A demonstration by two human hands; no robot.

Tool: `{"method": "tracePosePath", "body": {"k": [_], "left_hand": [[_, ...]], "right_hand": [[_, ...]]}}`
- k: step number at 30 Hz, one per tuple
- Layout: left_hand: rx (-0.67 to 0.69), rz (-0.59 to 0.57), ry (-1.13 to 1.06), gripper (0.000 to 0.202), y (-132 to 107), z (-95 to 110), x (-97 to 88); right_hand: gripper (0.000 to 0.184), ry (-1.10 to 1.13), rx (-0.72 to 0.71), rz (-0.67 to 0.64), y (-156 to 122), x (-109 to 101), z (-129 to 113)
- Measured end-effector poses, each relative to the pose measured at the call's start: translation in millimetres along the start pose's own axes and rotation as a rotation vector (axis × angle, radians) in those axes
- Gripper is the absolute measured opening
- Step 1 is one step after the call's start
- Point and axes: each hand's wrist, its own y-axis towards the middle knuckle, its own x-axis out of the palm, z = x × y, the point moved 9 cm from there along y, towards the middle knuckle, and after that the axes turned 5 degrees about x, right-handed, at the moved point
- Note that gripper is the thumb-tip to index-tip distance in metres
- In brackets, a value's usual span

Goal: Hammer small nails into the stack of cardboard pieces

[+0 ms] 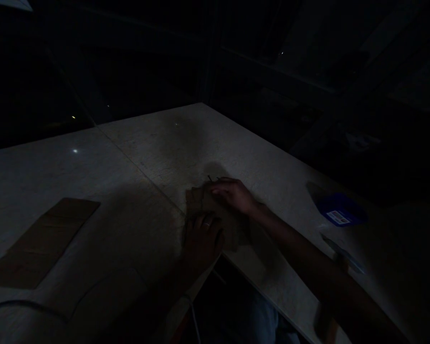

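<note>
The light is very dim. A piece of brown cardboard (230,230) lies at the table's near edge, under both hands. My left hand (203,239) rests on its near left part, fingers laid forward and slightly apart, a ring on one of them. At the far edge of the cardboard, my right hand (234,195) has its fingers closed together; what they hold, if anything, is too dark to make out. A thin dark nail-like piece (209,178) sticks up just beyond those fingertips.
Another cardboard strip (45,243) lies on the table (146,143) at left, near a dark cable (28,304). On the right are a blue container (342,209) with a white label and what looks like a hammer (342,252), partly hidden by my right forearm.
</note>
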Motion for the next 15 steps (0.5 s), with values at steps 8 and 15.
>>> {"method": "tracePosePath", "body": {"k": [8,15], "left_hand": [[0.002,0.011,0.020,0.026,0.0,-1.2,0.4],[0.008,-0.011,0.012,0.024,0.4,-0.7,0.1]], "right_hand": [[0.013,0.311,0.514,0.407,13.6,-23.1,117.0],[0.020,0.348,0.506,0.492,-0.9,-27.1,122.2]]}}
